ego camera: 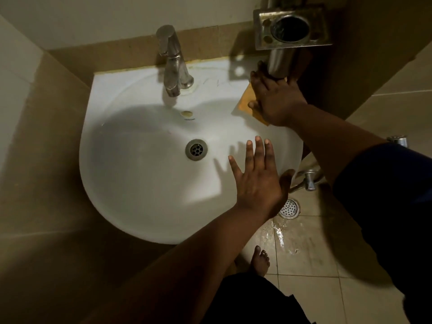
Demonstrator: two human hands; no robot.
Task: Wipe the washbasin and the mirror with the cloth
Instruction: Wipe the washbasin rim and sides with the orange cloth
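Seen from the head camera: a glossy white ceramic washbasin [145, 183] with a rounded front and a squared back edge, set into a corner of matte beige tiled wall. Smooth bowl, faintly streaked, with a round steel strainer drain [196, 149] just left of the left hand's fingertips and a small oval overflow hole above it. A dull brushed-metal tap [173, 64] standing upright on the back ledge, well left of the right hand's fingers. An orange-brown flat cloth [249, 102] lying on the right rear ledge of the basin, pressed down under the right hand [275, 99]; palm flat on it, fingers spread and extended rather than curled, thumb resting on the cloth's near-left edge, fingertips reaching toward the base of a cylindrical brushed-steel tumbler [279, 63]. Only the cloth's left part and a lower corner showing beyond the palm. Above those fingers, a tarnished rectangular metal holder [292, 26] with a large round opening and small holes at its corners. Left hand [259, 181] open, fingers straight and slightly fanned, hovering over or resting on the right inner slope of the bowl, cannot tell which; nothing held. Right of its thumb, a chrome angle valve [308, 181] and a perforated round floor drain [289, 208] on wet, shiny beige floor tiles. A bare foot [260, 260] below the basin rim. Mirror out of view.
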